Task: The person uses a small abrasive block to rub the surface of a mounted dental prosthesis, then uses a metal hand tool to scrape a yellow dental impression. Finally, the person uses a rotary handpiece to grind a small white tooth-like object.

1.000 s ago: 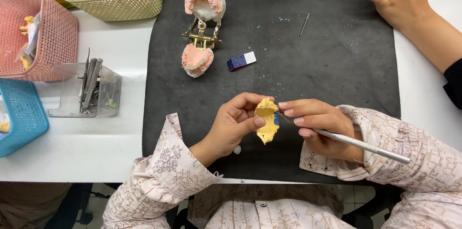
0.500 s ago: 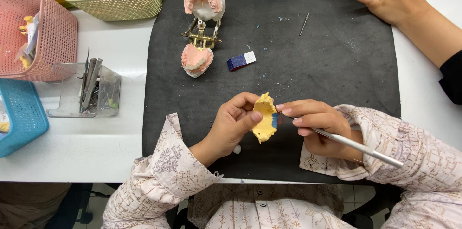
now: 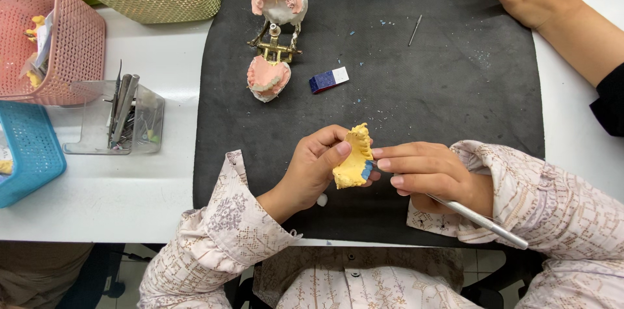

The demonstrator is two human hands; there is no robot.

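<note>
Three baskets (image 3: 52, 42) of oddments, clear box (image 3: 114, 120) of tools; left fingers (image 3: 335, 153) clasping yellow cast (image 3: 353, 163), right fingers (image 3: 396, 165) pinching metal instrument (image 3: 481, 221).

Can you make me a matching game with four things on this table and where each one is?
Things:
1. yellow dental cast
2. thin metal tool
3. pink basket
4. blue and white block

Places:
A. lying on the black mat, beside the hinged pink jaw model
B. at the table's left edge
C. held in the left hand
D. held in the right hand

Pairs: 1-C, 2-D, 3-B, 4-A
</note>
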